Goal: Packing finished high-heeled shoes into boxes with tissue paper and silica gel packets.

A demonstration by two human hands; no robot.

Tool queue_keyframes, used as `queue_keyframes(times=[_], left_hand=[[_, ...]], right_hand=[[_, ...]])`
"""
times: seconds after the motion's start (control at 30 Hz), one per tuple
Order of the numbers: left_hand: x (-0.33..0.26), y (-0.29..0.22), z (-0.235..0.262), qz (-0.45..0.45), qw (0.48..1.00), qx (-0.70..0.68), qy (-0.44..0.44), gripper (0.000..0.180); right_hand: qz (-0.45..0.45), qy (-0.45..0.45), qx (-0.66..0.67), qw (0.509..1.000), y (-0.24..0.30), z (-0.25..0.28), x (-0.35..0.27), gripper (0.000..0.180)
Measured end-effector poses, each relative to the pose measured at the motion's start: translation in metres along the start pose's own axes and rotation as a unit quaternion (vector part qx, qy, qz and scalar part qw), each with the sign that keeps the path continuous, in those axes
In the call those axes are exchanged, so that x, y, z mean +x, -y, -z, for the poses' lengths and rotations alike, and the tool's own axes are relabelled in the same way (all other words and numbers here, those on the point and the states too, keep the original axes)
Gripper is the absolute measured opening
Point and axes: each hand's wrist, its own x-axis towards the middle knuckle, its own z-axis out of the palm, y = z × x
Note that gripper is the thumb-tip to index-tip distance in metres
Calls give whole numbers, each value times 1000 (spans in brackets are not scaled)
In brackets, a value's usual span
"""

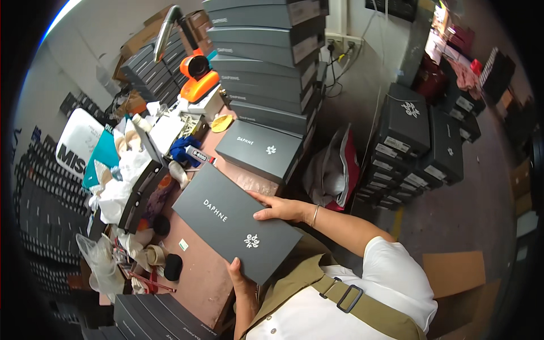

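A closed dark grey shoebox with pale lettering and a flower-like mark on its lid lies between my two hands, tilted across the table's near edge. My right hand grips its far right side, thumb on the lid. At its near edge is my left hand, thumb up against the side and the other fingers hidden beneath. Just beyond, a second closed grey shoebox rests at the foot of a tall stack. On the left, an open shoebox holds white tissue and beige shoes.
A tall stack of grey shoeboxes rises at the back. Left of it stand an orange device, a glue tube box and a blue cloth. Tape and plastic bags clutter the pinkish table's left side. More boxes fill the right floor.
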Motion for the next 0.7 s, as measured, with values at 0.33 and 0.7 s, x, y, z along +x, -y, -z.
queue_keyframes(times=[0.33,0.7], left_hand=[[18,-92,-72,-212,970,-32,114,55],[32,-207,-205,-264,934,-63,230,45]], right_hand=[[268,-9,209,940,18,-42,-25,120],[521,-410,-627,409,150,-13,-56,89]])
